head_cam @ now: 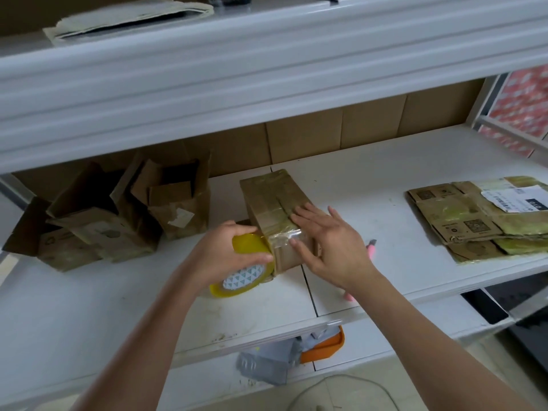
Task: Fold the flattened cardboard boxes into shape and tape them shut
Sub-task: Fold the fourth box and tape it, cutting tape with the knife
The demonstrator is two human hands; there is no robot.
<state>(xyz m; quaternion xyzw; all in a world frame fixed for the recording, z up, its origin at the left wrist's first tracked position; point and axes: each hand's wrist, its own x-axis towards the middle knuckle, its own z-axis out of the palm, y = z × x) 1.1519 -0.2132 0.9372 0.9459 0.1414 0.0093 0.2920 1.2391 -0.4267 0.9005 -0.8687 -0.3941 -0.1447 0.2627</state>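
Observation:
A folded brown cardboard box (272, 197) stands on the white shelf (370, 179), its top flaps closed and covered with old tape. My left hand (228, 250) grips a yellow roll of clear tape (246, 268) at the box's near left corner. A strip of tape (284, 235) runs from the roll across the box's near edge. My right hand (329, 241) lies flat with straight fingers on the box, and its thumb presses the strip's end down. A stack of flattened boxes (474, 218) lies at the right of the shelf.
Several opened, folded boxes (118, 215) stand at the left. A pink utility knife (372, 245) lies on the shelf right of my right hand, partly hidden by it. An upper shelf (267, 69) overhangs. Grey bags and an orange thing (326, 348) sit below the shelf edge.

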